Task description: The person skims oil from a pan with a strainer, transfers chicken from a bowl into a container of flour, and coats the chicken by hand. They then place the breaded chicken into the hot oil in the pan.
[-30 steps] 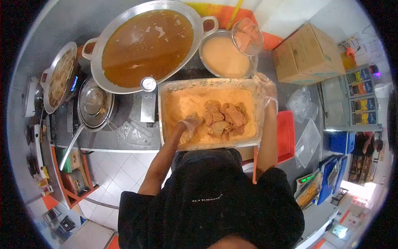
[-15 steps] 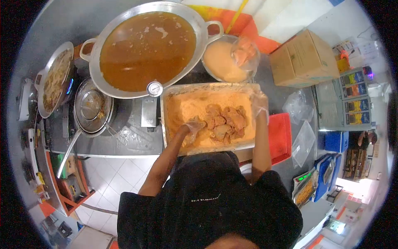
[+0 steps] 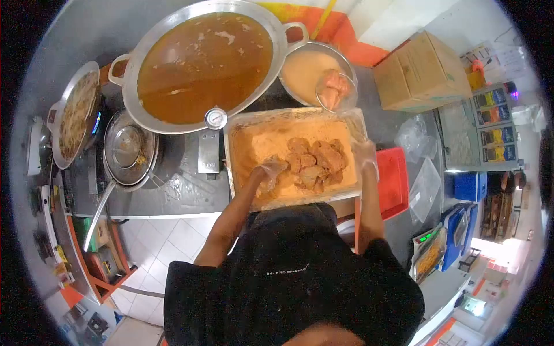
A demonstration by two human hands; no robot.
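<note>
My left hand (image 3: 270, 175), in a clear glove, is low in a rectangular tray (image 3: 229, 193) of orange breading flour (image 3: 259, 147). Its fingers reach out, somewhat loosely curled, beside a pile of coated chicken pieces (image 3: 317, 164). Over the tray's right rim is my gloved right hand (image 3: 365, 155), closed, seemingly around the handle of a round strainer (image 3: 320, 99); the grip itself shows poorly. Raw chicken pieces (image 3: 334, 89) sit in this strainer, at the near edge of a metal bowl of pale batter (image 3: 303, 72).
A wide pan of brown oil (image 3: 202, 69) with a dial thermometer (image 3: 216, 119) stands behind the tray. Left are a second frying pan (image 3: 78, 115) and a sieve (image 3: 128, 147). A red tray (image 3: 392, 181), plastic bags (image 3: 418, 138) and a cardboard box (image 3: 424, 72) lie right.
The strainer of raw chicken has come down and slightly left, nearer the flour tray. My right hand has lowered a little. My left hand remains at nearly the same spot in the flour.
</note>
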